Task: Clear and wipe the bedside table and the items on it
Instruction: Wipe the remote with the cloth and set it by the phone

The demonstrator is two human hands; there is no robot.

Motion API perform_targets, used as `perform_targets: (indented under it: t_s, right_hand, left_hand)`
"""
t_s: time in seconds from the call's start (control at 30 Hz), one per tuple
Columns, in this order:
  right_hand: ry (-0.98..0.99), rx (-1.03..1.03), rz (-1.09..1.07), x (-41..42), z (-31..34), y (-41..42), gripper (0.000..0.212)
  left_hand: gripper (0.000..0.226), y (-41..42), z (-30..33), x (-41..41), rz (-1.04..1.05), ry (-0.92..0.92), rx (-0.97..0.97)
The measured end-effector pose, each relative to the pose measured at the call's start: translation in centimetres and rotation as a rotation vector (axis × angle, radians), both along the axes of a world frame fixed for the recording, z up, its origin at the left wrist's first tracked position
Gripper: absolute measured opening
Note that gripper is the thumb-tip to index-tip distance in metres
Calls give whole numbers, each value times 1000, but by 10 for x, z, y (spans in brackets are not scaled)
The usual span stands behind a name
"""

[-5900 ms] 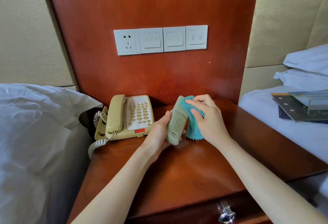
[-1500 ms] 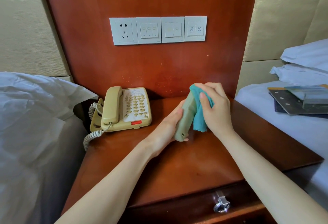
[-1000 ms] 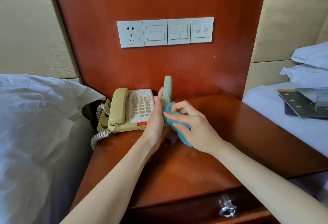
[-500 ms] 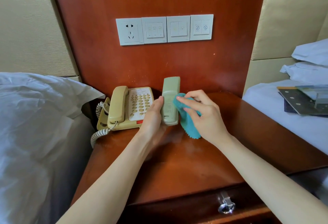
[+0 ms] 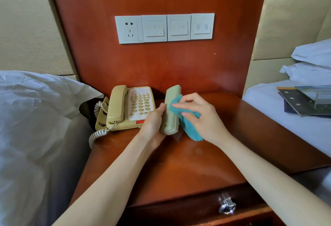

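Note:
A pale green remote control (image 5: 171, 111) is held above the wooden bedside table (image 5: 179, 168), tilted with its far end up. My left hand (image 5: 153, 125) grips its lower left side. My right hand (image 5: 200, 118) holds a teal cloth (image 5: 188, 125) and presses it against the remote's right face. A beige corded telephone (image 5: 129, 107) sits at the table's back left, handset on its cradle.
White bedding (image 5: 35, 127) lies to the left. A bed on the right carries pillows and a pile of booklets (image 5: 306, 102). A socket and switch panel (image 5: 164, 27) is on the wooden wall panel. A drawer knob (image 5: 227, 207) sticks out below the table top.
The remote has tipped from upright to a slant. My right hand has slid the cloth down along its right face. The view has shifted slightly.

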State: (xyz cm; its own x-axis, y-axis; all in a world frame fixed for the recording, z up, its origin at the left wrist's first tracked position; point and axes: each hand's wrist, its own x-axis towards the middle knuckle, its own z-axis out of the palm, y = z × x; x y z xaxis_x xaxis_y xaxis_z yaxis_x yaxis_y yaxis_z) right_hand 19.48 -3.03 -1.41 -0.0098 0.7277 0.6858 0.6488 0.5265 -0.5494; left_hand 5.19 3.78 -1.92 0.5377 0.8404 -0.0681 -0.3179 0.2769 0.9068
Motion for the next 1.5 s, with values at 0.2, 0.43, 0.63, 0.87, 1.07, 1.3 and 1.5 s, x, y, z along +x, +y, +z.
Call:
perform_targets:
  t_s: [0.2,0.43,0.63,0.87,1.07,1.3,1.5]
  right_hand:
    - [-11,-196,292,-10,0,-5,35]
    - [146,-75,187,-9,3,-3,37]
    - [247,74,-290,16,2,7,30]
    - [313,85,-382,25,5,6,32]
    - [24,-50,75,-10,0,-2,39]
    - [-43,-84,255,-16,1,-11,43]
    - [-522,260,132,-20,-7,-9,37]
  left_hand:
    - [48,8,3,-13,-20,-87,51]
    - [36,8,3,-5,-18,-104,85]
    - [44,-4,0,2,-293,124,107]
    - [38,-4,-2,2,-295,92,73]
    - [45,3,-4,2,-13,-79,14]
    - [54,-1,3,0,119,-137,-151]
    - [66,-4,14,-10,49,-422,-347]
